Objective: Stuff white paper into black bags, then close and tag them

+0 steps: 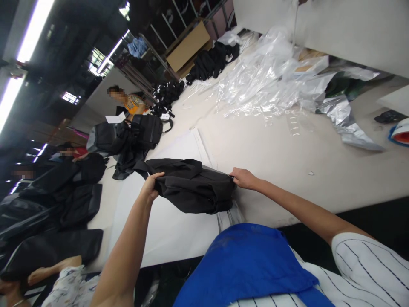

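A black fabric bag [194, 187], which looks like a backpack, is held on its side above the table, close in front of my body. My left hand [151, 186] grips its left end, with the thumb on top and the fingers partly hidden behind the cloth. At the other end my right hand [243, 178] is closed in a pinch on the edge by a zipper. White paper sheets [182, 230] lie on the table under the bag.
Clear plastic bags [265, 76] are heaped at the far right, beside silvery film [349, 123]. Black backpacks [124, 136] stand to the left. Black straps [211, 62] are piled near a cardboard box [188, 47]. A tape roll [401, 132] sits far right. Several other people work at the left.
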Tool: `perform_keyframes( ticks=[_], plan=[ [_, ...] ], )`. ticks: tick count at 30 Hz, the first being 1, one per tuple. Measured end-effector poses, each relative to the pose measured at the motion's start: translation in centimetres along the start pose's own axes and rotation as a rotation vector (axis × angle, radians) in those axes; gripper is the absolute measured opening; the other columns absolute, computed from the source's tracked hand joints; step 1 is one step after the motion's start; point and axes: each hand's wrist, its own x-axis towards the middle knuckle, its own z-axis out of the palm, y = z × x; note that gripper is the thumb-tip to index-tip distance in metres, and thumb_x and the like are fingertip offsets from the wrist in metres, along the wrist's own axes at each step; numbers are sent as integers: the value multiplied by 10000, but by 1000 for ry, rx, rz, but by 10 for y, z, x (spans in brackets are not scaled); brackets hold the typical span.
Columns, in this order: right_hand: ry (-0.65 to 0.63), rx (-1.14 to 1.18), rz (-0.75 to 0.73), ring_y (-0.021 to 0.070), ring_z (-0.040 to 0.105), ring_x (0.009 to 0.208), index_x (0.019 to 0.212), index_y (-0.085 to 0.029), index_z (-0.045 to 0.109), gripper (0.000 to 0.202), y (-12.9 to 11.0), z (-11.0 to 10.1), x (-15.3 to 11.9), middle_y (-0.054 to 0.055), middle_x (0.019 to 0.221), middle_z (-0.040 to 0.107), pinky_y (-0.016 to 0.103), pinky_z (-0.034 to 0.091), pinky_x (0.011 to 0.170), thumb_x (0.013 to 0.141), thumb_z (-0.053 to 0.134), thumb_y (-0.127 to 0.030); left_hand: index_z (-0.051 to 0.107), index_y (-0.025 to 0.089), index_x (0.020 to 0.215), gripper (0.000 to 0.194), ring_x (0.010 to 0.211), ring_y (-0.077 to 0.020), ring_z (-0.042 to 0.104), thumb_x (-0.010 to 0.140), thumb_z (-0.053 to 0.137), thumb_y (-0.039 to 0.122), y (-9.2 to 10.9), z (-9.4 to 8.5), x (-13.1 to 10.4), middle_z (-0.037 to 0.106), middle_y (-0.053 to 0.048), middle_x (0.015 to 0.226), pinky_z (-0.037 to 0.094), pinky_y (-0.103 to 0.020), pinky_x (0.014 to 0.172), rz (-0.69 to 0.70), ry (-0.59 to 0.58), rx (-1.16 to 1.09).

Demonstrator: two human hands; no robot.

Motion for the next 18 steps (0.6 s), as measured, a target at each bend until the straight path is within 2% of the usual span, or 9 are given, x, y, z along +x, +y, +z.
perform_keyframes(
  ticks=[4, 6, 8, 12, 15, 18],
  plan=[
    [0, -57, 34, 190, 604, 910, 999, -173, 670, 247, 0, -3, 2, 80, 1041, 620, 248, 396, 705, 984, 428, -220, 605, 118, 662, 94, 460, -184, 612, 754, 596, 103, 2, 6, 1, 653, -74, 566, 543, -292, 456, 1, 6, -22],
    [-14, -102, 15, 190, 606, 901, 1014, -178, 654, 238, 4, -7, 2, 70, 1036, 636, 251, 383, 678, 1000, 424, -238, 604, 120, 668, 76, 462, -185, 606, 741, 605, 99, 2, 8, 3, 645, -70, 565, 545, -298, 457, 0, 25, -44],
    [-21, -182, -41, 190, 602, 898, 1010, -185, 639, 206, 9, -13, -1, 57, 1013, 650, 255, 356, 643, 971, 438, -160, 597, 123, 678, 65, 465, -183, 602, 732, 605, 86, 3, 10, 6, 632, -64, 558, 544, -297, 461, 8, 54, -69],
    [19, -295, -147, 191, 587, 881, 954, -175, 625, 271, 8, -18, -23, 56, 929, 657, 269, 321, 614, 866, 435, -2, 600, 126, 763, 72, 501, -167, 612, 723, 608, 66, 0, 15, 15, 623, -35, 580, 565, -288, 527, 71, 123, -148],
    [47, -312, -125, 202, 586, 812, 897, -150, 620, 250, -7, -7, -45, 80, 864, 655, 285, 332, 620, 838, 435, 9, 611, 130, 843, 122, 541, -159, 626, 732, 619, 79, -4, 21, 21, 633, -19, 616, 585, -292, 591, 123, 162, -213],
    [58, -266, -59, 208, 593, 755, 864, -139, 623, 252, -32, 17, -64, 94, 818, 658, 295, 358, 621, 802, 438, 20, 616, 128, 866, 109, 557, -150, 626, 760, 614, 103, -8, 28, 25, 634, -16, 626, 584, -277, 604, 149, 177, -251]
  ],
)
